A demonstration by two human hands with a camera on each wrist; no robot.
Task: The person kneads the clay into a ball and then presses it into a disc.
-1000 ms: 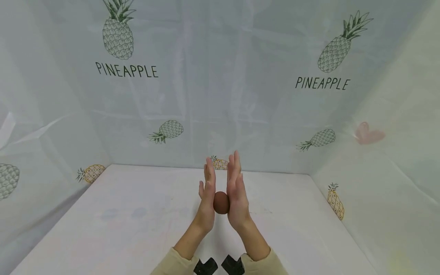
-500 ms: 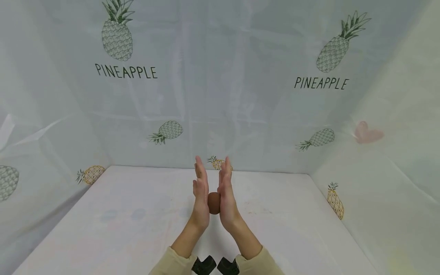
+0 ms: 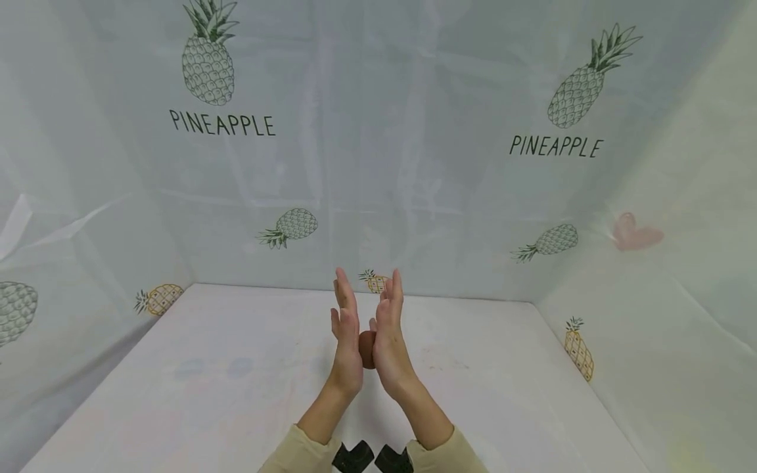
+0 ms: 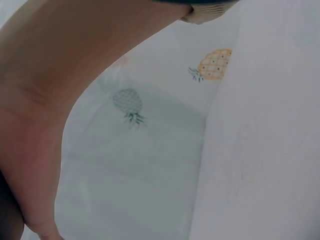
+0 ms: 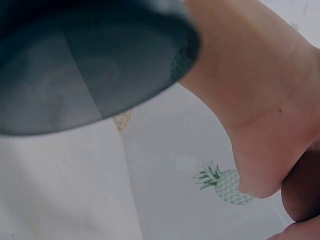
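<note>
A smooth brown ball of clay (image 3: pixel 367 349) is pressed between my two palms, over the middle of the table. My left hand (image 3: pixel 347 345) bears on its left side with the fingers straight and pointing up and away. From the other side my right hand (image 3: pixel 390 345) presses flat against it, fingers also straight, hiding part of the ball. In the right wrist view, the dark brown clay (image 5: pixel 301 190) shows between the hands at the lower right edge. The left wrist view shows mostly the other forearm and palm heel, with a dark sliver of clay (image 4: pixel 9 212) at the lower left.
A white table (image 3: pixel 248 407) lies under the hands, with faint coloured stains. White sheeting (image 3: pixel 378 164) printed with pineapples surrounds its back and sides. Black wrist mounts (image 3: pixel 353 456) sit close together at the cuffs.
Both hands have shifted a little left with the clay, mostly in the first half second. The right palm has since turned and covers more of the clay, so a narrower strip shows.
</note>
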